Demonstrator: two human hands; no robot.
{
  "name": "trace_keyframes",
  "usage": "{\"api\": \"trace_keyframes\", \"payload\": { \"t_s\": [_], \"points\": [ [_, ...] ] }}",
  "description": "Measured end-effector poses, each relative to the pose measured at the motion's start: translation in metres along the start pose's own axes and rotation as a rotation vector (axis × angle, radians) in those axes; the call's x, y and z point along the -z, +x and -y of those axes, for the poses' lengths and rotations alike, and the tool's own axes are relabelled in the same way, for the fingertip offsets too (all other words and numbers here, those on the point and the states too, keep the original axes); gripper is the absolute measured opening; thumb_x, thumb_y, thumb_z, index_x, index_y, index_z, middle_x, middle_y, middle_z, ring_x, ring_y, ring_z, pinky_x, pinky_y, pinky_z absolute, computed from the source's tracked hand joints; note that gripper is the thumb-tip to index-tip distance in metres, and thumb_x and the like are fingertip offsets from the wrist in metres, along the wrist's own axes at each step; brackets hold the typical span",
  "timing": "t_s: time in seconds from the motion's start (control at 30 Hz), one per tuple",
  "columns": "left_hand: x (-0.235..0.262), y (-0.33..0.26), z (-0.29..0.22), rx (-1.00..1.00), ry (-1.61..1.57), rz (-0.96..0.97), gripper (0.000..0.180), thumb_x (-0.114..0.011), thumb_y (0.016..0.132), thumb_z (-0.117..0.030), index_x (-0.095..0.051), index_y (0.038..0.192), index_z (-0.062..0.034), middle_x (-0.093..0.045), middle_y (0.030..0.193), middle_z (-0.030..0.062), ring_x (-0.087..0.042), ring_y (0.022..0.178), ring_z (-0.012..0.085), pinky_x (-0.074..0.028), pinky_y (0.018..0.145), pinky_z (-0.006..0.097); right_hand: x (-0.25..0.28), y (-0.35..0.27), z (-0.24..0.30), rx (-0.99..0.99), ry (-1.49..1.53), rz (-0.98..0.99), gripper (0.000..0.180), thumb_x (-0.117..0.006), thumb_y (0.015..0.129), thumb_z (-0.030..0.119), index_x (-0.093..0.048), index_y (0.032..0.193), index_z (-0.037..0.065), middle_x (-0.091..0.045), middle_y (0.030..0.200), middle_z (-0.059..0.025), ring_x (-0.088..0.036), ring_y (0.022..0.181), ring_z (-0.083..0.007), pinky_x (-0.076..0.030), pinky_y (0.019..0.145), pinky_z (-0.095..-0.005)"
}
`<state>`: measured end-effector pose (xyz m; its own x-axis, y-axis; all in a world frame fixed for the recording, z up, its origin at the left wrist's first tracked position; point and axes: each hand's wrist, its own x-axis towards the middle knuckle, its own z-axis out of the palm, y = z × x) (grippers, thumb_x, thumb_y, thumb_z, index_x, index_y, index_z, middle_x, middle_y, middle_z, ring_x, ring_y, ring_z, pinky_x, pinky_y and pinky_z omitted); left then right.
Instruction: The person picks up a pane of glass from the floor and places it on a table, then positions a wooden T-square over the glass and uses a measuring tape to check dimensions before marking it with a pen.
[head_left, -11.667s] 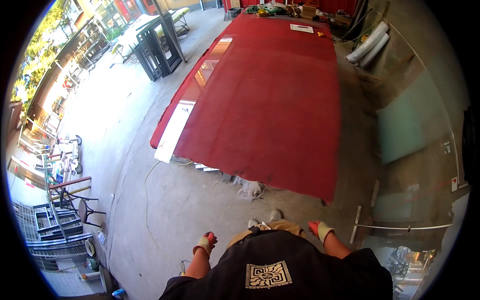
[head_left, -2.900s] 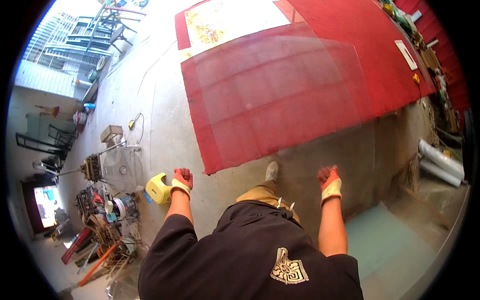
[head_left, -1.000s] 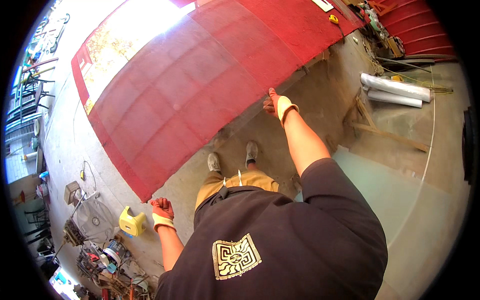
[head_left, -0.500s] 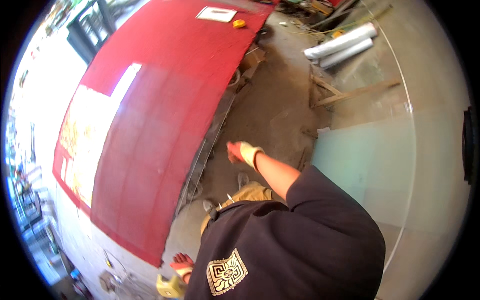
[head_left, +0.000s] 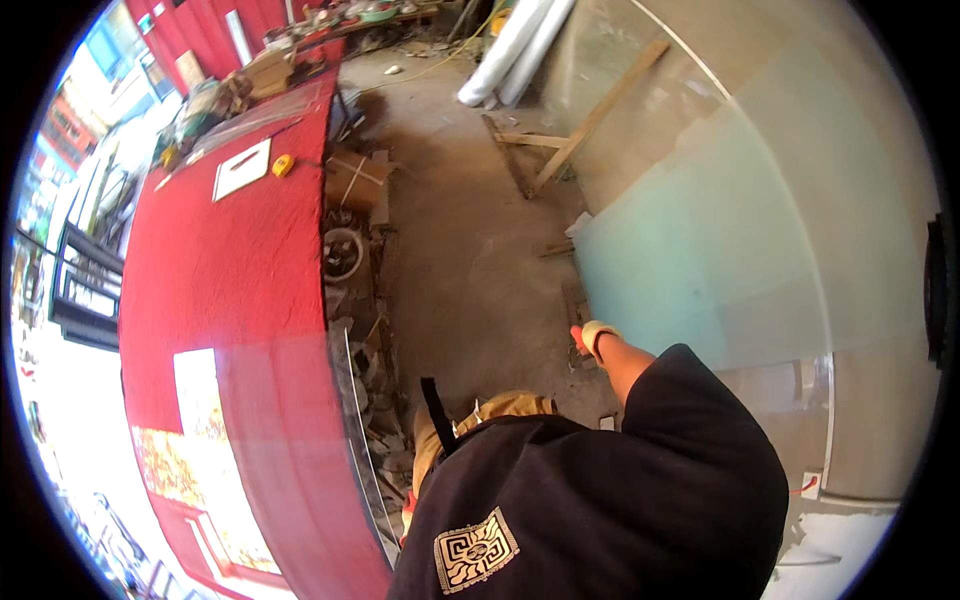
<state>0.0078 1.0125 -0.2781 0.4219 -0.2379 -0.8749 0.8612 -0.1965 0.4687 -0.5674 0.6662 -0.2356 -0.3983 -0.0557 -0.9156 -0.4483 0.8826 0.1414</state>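
Observation:
My right hand (head_left: 582,339), in a red-palmed work glove with a cream cuff, hangs low beside the near lower corner of a pale bluish glass sheet (head_left: 660,270) leaning at the right. A small gap seems to lie between them, and the fingers are too small and blurred to read. Only a sliver of my left hand (head_left: 408,508), also gloved, shows past my dark shirt, by the edge of the red-covered table (head_left: 230,270). Its fingers are hidden. A clear glass sheet (head_left: 300,440) lies on the near part of that table, mirroring bright light.
On the table lie a white rectangular board (head_left: 242,170) and a yellow tape measure (head_left: 283,165). Beneath its edge are a cardboard box (head_left: 358,185) and rubble. Ahead, white wrapped rolls (head_left: 515,50) and a wooden frame (head_left: 560,150) stand by the right wall along the dusty floor (head_left: 460,240).
My view has swung left and up, showing more of the far room. My right hand is now nearer the leaning glass, while my left has slipped mostly behind my shirt.

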Motion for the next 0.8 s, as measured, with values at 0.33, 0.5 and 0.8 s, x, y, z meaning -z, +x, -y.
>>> {"api": "trace_keyframes", "payload": {
  "t_s": [0.33, 0.5, 0.8],
  "points": [
    [-0.224, 0.051, -0.031, 0.026, 0.468, 0.194, 0.064, -0.055, 0.109, -0.06, -0.059, 0.155, -0.015, -0.061, 0.158, 0.0124, -0.056, 0.149, 0.0315, -0.046, 0.121, 0.053, -0.014, -0.018, 0.078, 0.496, -0.419, 0.095, 0.072, -0.054, 0.111, 0.063, -0.058, 0.161, 0.01, -0.071, 0.154, -0.0151, -0.064, 0.144, -0.0367, -0.047, 0.122, -0.0494],
    [-0.337, 0.073, -0.046, -0.043, 0.807, 0.351, 0.06, -0.057, 0.108, -0.056, -0.061, 0.152, -0.0147, -0.064, 0.154, 0.0143, -0.058, 0.146, 0.0333, -0.047, 0.12, 0.052, 0.03, -0.066, 0.134, 0.342, -0.31, 0.0, 0.074, -0.048, 0.114, 0.062, -0.05, 0.17, 0.014, -0.045, 0.18, -0.0087, -0.044, 0.164, -0.0323, -0.035, 0.133, -0.0498],
    [-0.516, 0.075, -0.03, -0.261, 1.283, 0.529, 0.053, -0.06, 0.108, -0.049, -0.064, 0.148, -0.0143, -0.067, 0.147, 0.0177, -0.061, 0.142, 0.0366, -0.05, 0.117, 0.051, 0.237, 0.092, 0.244, 0.367, -0.634, -0.386, 0.068, -0.04, 0.113, 0.065, -0.057, 0.159, 0.019, -0.058, 0.167, 0.002, -0.059, 0.147, -0.0219, -0.047, 0.12, -0.0414]
  ]
}}
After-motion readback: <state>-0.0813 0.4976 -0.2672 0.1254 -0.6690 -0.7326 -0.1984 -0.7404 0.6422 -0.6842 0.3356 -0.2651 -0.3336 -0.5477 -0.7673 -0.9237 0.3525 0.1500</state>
